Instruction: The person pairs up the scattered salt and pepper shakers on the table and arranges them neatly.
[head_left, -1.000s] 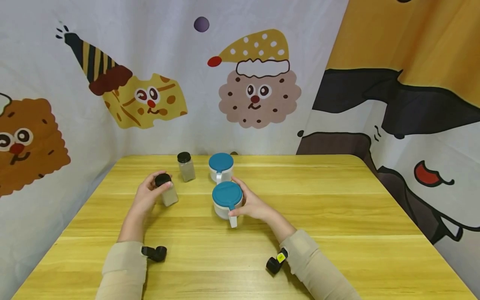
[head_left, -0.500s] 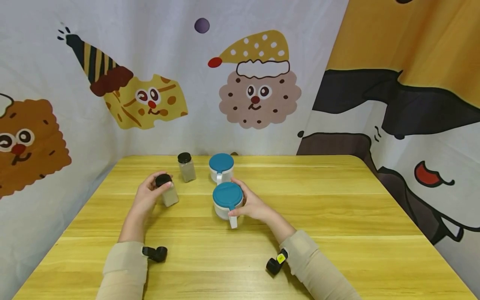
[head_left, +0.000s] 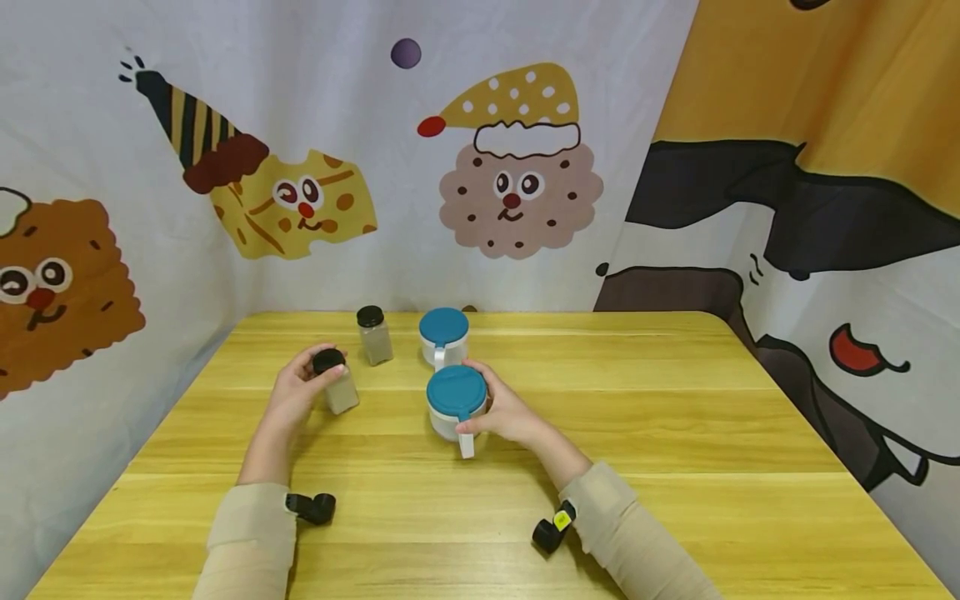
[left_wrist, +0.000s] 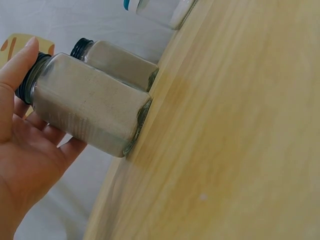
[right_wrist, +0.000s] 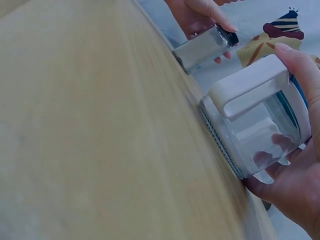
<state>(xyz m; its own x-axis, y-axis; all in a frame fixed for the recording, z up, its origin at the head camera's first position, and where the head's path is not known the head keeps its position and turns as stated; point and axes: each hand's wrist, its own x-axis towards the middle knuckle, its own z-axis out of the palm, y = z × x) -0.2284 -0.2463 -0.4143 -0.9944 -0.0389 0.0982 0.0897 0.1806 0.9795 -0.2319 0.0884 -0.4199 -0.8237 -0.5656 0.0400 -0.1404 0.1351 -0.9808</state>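
Note:
My left hand (head_left: 294, 390) grips a square glass jar (head_left: 342, 394) with a black lid, thumb and fingers around the lid and neck. In the left wrist view the jar (left_wrist: 87, 105) holds beige powder, its base at the table surface. A similar jar (head_left: 376, 342) stands just behind it. On the right, my right hand (head_left: 506, 410) grips a clear container (head_left: 445, 425) with a blue lid and white handle; its thumb lies at the handle's top. In the right wrist view, fingers curl round the container's glass (right_wrist: 250, 140). Directly behind stands a second blue-lidded container (head_left: 443, 327).
The wooden table (head_left: 465, 517) runs back to a white curtain (head_left: 405, 167) printed with cartoon figures. Each wrist carries a small black camera, the left one (head_left: 318, 508) and the right one (head_left: 548, 536) both above the front part of the table.

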